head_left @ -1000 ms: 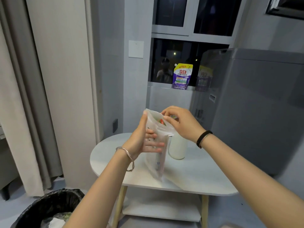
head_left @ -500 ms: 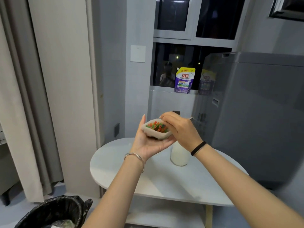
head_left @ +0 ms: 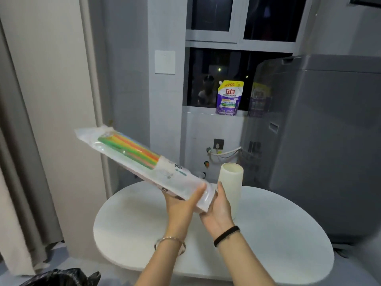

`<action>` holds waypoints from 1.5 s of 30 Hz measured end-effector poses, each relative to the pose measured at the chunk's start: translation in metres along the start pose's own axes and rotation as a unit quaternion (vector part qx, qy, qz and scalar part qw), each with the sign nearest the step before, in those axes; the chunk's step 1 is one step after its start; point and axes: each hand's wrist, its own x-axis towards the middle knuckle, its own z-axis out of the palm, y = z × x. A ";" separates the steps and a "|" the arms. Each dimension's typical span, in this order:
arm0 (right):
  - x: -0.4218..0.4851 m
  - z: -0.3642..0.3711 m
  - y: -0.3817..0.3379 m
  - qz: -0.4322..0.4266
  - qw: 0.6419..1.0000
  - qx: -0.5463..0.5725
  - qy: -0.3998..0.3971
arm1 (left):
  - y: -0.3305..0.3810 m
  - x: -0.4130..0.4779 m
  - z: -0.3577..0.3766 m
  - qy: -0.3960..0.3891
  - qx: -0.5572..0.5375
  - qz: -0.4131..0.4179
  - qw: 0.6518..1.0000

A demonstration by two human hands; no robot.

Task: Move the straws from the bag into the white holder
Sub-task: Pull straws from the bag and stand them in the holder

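Barely begun, by the look of things. No straws (head_left: 132,147) out yet: all bunched inside the bag (head_left: 179,179), up in its raised far half, well short of the lower end. Bag off the table (head_left: 268,234), slanted from upper left down toward the holder (head_left: 231,182), low end near the holder's side. Pinched at that low end by the left grip (head_left: 181,205), thumb on top and fingers underneath. Met from the other side by the right grip (head_left: 219,205), pressed against the bag's end; cannot tell whether clasping or merely propping, fingers hidden behind the plastic. Open mouth of the bag not made out for certain either. Holder upright on the table, mouth up, nothing poking above the rim; likely empty, though not seen to the bottom. Left to do, judging from this: bring the bunch down to the opening, draw or tip it free, stand it in the holder, put the bag aside. Worth minding the slope: loose, slick straws likely to slide in a rush and scatter past the narrow mouth.
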 end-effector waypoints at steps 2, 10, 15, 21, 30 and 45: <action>0.009 -0.012 0.008 0.031 0.999 0.019 0.006 | -0.012 -0.001 -0.005 -0.041 0.051 0.026 0.998; 0.028 -0.017 0.018 0.022 0.997 0.054 -0.045 | -0.004 0.003 -0.001 -0.065 -0.018 0.027 0.997; 0.027 -0.016 0.023 -0.033 0.996 -0.076 -0.035 | -0.007 0.008 -0.002 0.041 -0.113 -0.111 0.987; 0.028 -0.021 0.015 -0.258 0.883 -0.392 0.002 | -0.013 0.013 -0.007 0.048 -0.249 -0.221 0.942; 0.030 -0.036 -0.014 -0.271 0.828 -0.488 -0.046 | -0.014 0.022 -0.013 0.054 -0.310 -0.246 0.917; 0.024 -0.036 -0.038 -0.271 0.912 -0.308 0.019 | -0.016 0.026 0.004 0.051 -0.328 -0.282 0.900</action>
